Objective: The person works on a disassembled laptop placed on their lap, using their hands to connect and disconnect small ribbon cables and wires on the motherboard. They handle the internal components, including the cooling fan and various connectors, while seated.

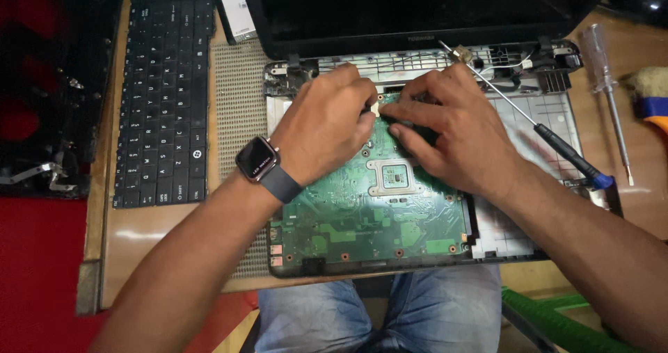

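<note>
Wooden bench (160,235): both hands' grip, left (323,123), right (452,130), pinching small part on green motherboard (362,214).

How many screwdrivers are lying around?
2. A long black-and-blue-handled screwdriver lies slanted across the grey opened laptop base, beside the right hand. A clear-handled screwdriver lies on the wooden table further right. Others may be hidden.

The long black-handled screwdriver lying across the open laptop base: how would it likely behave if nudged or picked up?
The black-handled screwdriver has a round handle and thin shaft, so it would probably roll if nudged. It rests slantwise on the uneven laptop base, not flat wood, so it may slide or tip off. It looks rigid and light, likely easy to lift one-handed.
</note>
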